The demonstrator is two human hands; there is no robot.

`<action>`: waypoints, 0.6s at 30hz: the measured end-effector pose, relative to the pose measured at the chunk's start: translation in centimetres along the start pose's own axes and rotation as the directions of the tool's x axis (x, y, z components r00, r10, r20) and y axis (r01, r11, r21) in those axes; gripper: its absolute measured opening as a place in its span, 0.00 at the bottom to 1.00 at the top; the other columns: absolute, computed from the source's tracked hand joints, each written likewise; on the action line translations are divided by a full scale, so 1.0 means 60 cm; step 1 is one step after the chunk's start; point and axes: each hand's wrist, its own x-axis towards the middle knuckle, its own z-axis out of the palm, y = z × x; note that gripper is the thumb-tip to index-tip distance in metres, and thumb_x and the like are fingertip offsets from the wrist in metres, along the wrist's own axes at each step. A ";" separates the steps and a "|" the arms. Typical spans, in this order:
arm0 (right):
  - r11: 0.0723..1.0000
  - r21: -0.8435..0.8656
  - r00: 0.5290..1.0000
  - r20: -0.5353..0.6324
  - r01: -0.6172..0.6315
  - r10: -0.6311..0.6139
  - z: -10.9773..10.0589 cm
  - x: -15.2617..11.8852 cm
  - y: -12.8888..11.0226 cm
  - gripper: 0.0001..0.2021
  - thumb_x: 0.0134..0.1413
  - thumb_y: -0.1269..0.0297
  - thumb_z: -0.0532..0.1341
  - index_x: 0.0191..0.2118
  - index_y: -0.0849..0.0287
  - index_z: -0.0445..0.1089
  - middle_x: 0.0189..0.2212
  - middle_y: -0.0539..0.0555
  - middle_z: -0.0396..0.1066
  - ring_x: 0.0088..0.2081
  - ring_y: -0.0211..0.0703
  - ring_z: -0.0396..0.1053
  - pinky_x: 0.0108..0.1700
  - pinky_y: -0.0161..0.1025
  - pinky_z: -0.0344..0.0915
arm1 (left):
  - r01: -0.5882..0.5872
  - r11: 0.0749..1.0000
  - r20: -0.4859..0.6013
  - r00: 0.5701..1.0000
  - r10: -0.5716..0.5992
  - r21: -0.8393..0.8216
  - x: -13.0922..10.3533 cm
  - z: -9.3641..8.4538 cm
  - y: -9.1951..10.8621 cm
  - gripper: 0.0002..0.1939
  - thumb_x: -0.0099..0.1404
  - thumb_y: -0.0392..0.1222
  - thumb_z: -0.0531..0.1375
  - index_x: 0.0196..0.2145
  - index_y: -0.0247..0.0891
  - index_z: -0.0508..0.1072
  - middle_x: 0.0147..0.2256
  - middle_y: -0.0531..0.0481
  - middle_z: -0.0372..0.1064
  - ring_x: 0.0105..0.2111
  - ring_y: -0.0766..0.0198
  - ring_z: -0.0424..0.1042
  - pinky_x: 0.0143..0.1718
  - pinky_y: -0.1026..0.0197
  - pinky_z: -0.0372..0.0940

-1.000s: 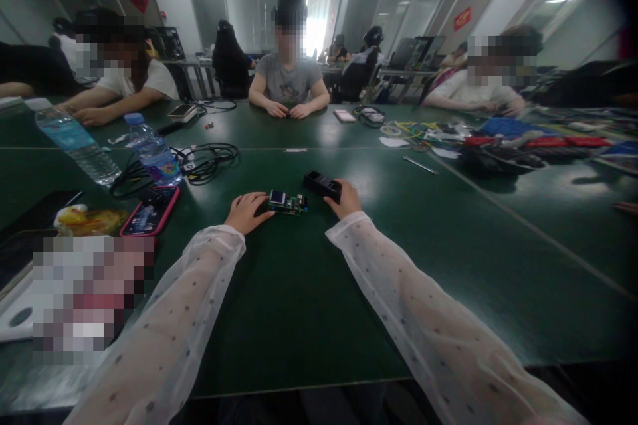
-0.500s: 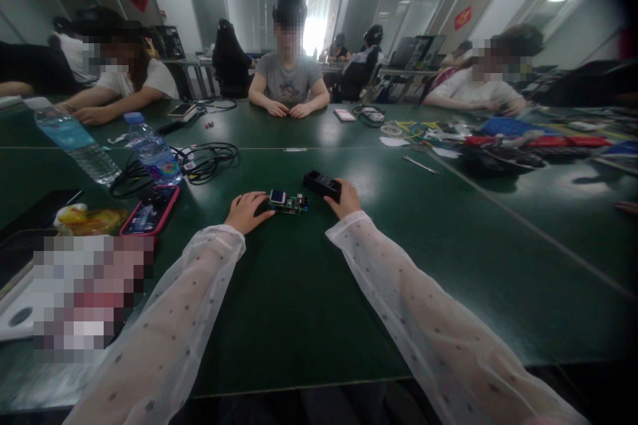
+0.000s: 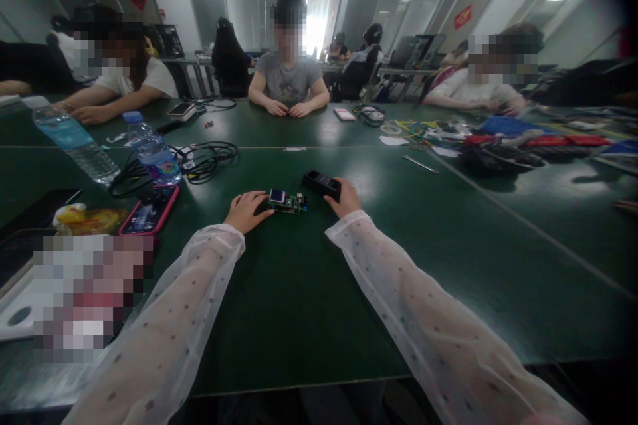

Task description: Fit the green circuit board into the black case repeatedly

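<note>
My left hand [image 3: 247, 210] grips the left end of a small green circuit board [image 3: 294, 204], its thumb at the near edge and its fingers over the far side. A little square screen [image 3: 277, 196] sits on top of the board. My right hand [image 3: 347, 198] is closed around the right end of a black plastic case [image 3: 319, 182], which has openings in its upper face. Board and case lie on the green tabletop [image 3: 299, 292] a short gap apart, the case slightly farther from me.
To the left are two water bottles [image 3: 152, 149], coiled black cables [image 3: 212, 159], a pink-edged phone [image 3: 150, 210] and a yellow item in plastic [image 3: 90, 219]. A metal wrench [image 3: 420, 164] and a heap of cables and tools [image 3: 528, 143] lie right. Several people sit around.
</note>
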 end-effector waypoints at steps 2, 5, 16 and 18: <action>1.000 0.024 1.000 -0.004 0.002 -0.002 0.001 0.001 0.002 0.29 0.46 0.64 0.64 0.56 0.60 0.58 0.50 0.64 0.65 0.52 0.61 0.63 0.51 0.60 0.63 | -0.002 1.000 0.000 1.000 0.002 0.001 0.000 0.000 0.000 0.25 0.67 0.60 0.51 0.55 0.45 0.64 0.58 0.47 0.61 0.58 0.51 0.58 0.57 0.43 0.52; 0.993 0.104 0.998 -0.036 0.049 -0.045 0.003 0.002 0.002 0.29 0.45 0.65 0.64 0.55 0.59 0.59 0.50 0.63 0.65 0.52 0.60 0.63 0.53 0.60 0.61 | -0.001 1.000 -0.006 1.000 0.001 0.004 -0.001 -0.001 0.002 0.24 0.67 0.59 0.51 0.55 0.45 0.64 0.58 0.47 0.61 0.58 0.51 0.58 0.57 0.43 0.52; 0.807 0.545 0.970 -0.051 0.226 -0.237 -0.018 -0.026 -0.094 0.29 0.49 0.55 0.64 0.56 0.54 0.57 0.51 0.60 0.64 0.51 0.54 0.66 0.49 0.53 0.68 | 0.006 1.000 0.000 1.000 -0.006 -0.001 -0.001 0.000 0.002 0.24 0.66 0.58 0.52 0.56 0.46 0.64 0.58 0.47 0.60 0.58 0.51 0.58 0.58 0.43 0.51; 0.798 0.550 0.959 -0.023 0.247 -0.282 -0.019 -0.030 -0.101 0.29 0.49 0.55 0.64 0.56 0.54 0.57 0.51 0.60 0.65 0.51 0.54 0.66 0.49 0.53 0.68 | 0.006 1.000 -0.010 1.000 -0.006 -0.004 -0.001 0.001 0.001 0.24 0.66 0.58 0.53 0.55 0.46 0.64 0.58 0.48 0.60 0.58 0.51 0.58 0.58 0.43 0.51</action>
